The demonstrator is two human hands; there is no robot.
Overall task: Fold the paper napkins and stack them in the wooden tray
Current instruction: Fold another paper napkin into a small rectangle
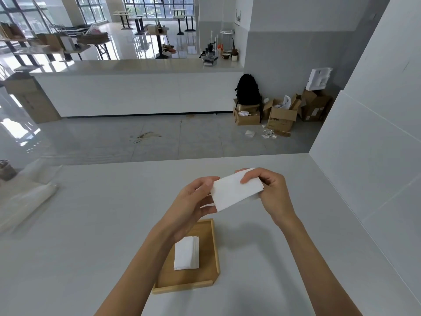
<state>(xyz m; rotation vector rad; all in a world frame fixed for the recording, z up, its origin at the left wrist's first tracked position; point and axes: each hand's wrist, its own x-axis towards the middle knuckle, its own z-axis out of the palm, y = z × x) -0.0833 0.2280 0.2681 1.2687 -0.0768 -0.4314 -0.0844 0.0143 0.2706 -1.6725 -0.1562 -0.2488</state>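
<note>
I have both hands up over the bench, just past the far edge of the wooden tray. Between them is a folded white napkin, held clear of the bench and tilted so its right end sits higher than its left. My left hand pinches the napkin's left edge, thumb on top and fingers underneath. My right hand grips the right end, with its fingers curled over the upper edge. Inside the tray lies a small stack of folded napkins, flat on the tray floor and roughly in the middle; my left forearm crosses above the tray's left side and hides that wall. Well off to the tray's left, near the bench's edge, a clear plastic wrapper lies flat.
</note>
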